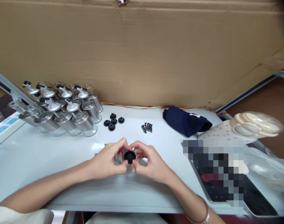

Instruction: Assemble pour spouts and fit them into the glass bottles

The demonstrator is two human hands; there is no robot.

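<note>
Between my two hands, over the middle of the table's near half, is a black ribbed stopper (129, 158), its round face turned toward me. My left hand (109, 158) pinches it from the left with thumb and fingers. On the other side my right hand (150, 163) closes thumb and fingers on its right edge. A pale, shiny piece shows behind the stopper by my left fingers, too covered to name. Beyond my hands lie several loose black stoppers (111, 127) in a cluster. To their right is a small group of black narrow clips (147, 127).
Several glass and steel bottles (62, 121), some topped with white-and-black pour spouts (54, 105), crowd the left. A white power strip (5, 127) lies beside them. At right are a navy cap (187, 121), a dotted cup (216, 129), a dark-screened device (258, 196) and clear plastic (265, 168).
</note>
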